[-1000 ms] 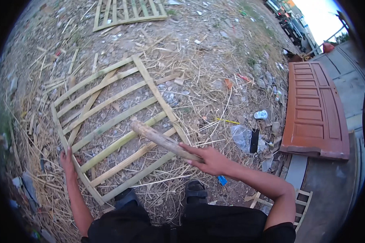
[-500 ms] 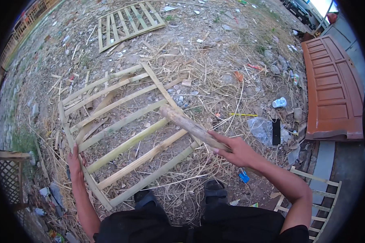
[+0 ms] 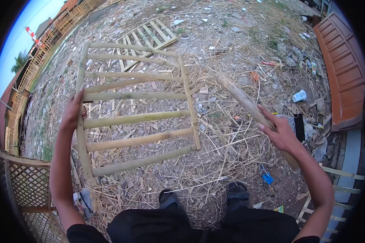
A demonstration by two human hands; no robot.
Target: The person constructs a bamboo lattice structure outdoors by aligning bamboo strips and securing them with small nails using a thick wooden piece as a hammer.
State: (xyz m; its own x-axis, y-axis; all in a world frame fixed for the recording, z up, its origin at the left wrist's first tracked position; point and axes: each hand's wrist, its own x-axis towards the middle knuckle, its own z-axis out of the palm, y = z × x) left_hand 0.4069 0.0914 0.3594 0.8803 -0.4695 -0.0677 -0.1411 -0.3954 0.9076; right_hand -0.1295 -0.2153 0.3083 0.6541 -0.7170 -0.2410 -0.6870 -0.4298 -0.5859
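Rough, matt wood on the stick (image 3: 241, 95), smoother pale wood across the slatted frame (image 3: 138, 118), matt black cloth trousers (image 3: 150, 224)!

Black short sleeves (image 3: 85, 234) are worn, cut off above the bare forearms (image 3: 63, 174); the left hand (image 3: 72, 111) and right hand (image 3: 281, 133) are likewise uncovered. Black trousers (image 3: 150, 227) are worn below, and dark sandals (image 3: 173, 201) are fastened with broad straps (image 3: 238, 195).

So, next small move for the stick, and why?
Probably bring the stick left toward the slatted frame: the left hand grips its left rail, while the right hand holds the stick clear of the frame's right rail.
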